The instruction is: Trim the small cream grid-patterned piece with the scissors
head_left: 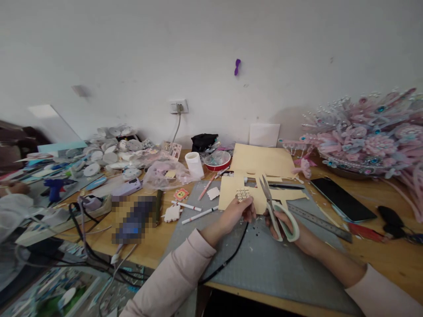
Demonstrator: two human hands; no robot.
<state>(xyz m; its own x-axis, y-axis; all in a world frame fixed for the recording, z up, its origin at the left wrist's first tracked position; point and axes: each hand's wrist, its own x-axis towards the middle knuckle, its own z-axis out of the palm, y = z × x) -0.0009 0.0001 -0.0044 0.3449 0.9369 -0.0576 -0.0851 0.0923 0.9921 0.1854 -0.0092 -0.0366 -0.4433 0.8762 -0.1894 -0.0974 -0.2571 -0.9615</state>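
My left hand (240,211) is closed on a small cream paper cutout (243,194) with dark line markings, held up between thumb and fingers. In my right hand (279,222) are scissors (272,204) with pale green handles, fingers through the loops. Their blades point up and away, slightly parted, just right of the cutout and apart from it. Behind both hands lie cut pieces of cream card (228,189) and a larger cream sheet (264,159). A grey cutting mat (264,268) spreads beneath my hands.
A metal ruler (319,223) and a phone (343,199) lie to the right, below a bowl of pink flower decorations (366,141). Markers (200,215), a white roll (194,165) and a red bowl (218,161) sit left. Cables (86,246) and another person's hand (15,188) are far left.
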